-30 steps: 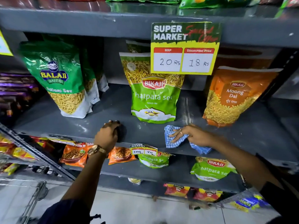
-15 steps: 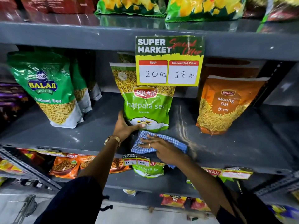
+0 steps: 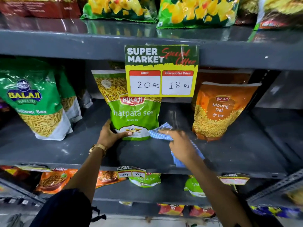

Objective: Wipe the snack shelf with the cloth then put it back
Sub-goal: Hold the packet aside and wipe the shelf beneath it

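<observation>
A blue checked cloth (image 3: 159,133) lies on the dark grey snack shelf (image 3: 68,149), pressed down under my right hand (image 3: 181,143), which is blurred. It sits just right of a green Bikaji chatpata sev bag (image 3: 134,115) that stands upright in the middle. My left hand (image 3: 111,134) grips that bag at its lower left corner, thumb across the front. More of the cloth trails out beneath my right wrist towards the shelf's front edge.
An orange Moong Dal bag (image 3: 219,112) stands to the right, green Balaji sev bags (image 3: 36,104) to the left. A yellow price sign (image 3: 161,71) hangs from the shelf above. Lower shelves hold more snack packets (image 3: 54,179). A dark upright post (image 3: 264,89) stands at the right.
My left hand went from the shelf's front edge to the green bag's lower corner. My right hand slid the cloth from in front of the bag to its right side, deeper in.
</observation>
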The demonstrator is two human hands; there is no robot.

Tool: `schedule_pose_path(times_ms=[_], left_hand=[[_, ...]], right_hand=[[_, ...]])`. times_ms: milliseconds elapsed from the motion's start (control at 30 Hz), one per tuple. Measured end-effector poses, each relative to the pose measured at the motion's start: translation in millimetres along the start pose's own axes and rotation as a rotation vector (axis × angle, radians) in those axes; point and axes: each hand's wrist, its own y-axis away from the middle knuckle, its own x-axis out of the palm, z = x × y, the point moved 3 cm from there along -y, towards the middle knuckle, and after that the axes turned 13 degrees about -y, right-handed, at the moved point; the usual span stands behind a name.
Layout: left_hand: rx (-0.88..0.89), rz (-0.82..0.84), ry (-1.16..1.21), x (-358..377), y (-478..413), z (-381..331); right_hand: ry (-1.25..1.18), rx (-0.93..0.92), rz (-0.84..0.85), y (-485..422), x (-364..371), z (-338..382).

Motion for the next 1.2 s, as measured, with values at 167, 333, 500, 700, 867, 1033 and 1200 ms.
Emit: schedule_pose_path(times_ms=[167,333,500,700,867,1033,1200], left_hand=[[0.042,0.046,-0.028,-3.6,-2.9,1.8],[0.070,0.041,-0.109,-5.3,3.0,-0.5],[0.171,-0.084,-0.296,0.0,18.8,-3.7],[0.217,-0.135,-0.308,1.0,21.0,-6.5],[0.254,-0.110,-0.293,1.2,19.0,-3.0],[0.258,-0.122,-0.296,1.8,15.9,2.1],[0.297,-0.138,-0.304,1.9,11.7,4.8]], right_hand=[[0.043,-0.054,0.179,24.5,35.4,-7.3],[-0.236,0.143,-0.034,21.4,2.7,-18.5],[-0.367,0.276,-0.559,-26.4,-41.6,-11.8],[0.081,0.198,-0.513,-87.9,4.2,-29.5],[0.052,0.422,-0.558,-108.7,15.0,-72.4],[-0.012,0.525,-0.429,-132.7,12.4,-82.0],[-0.044,0.449,-0.173,-169.5,18.1,-109.0]])
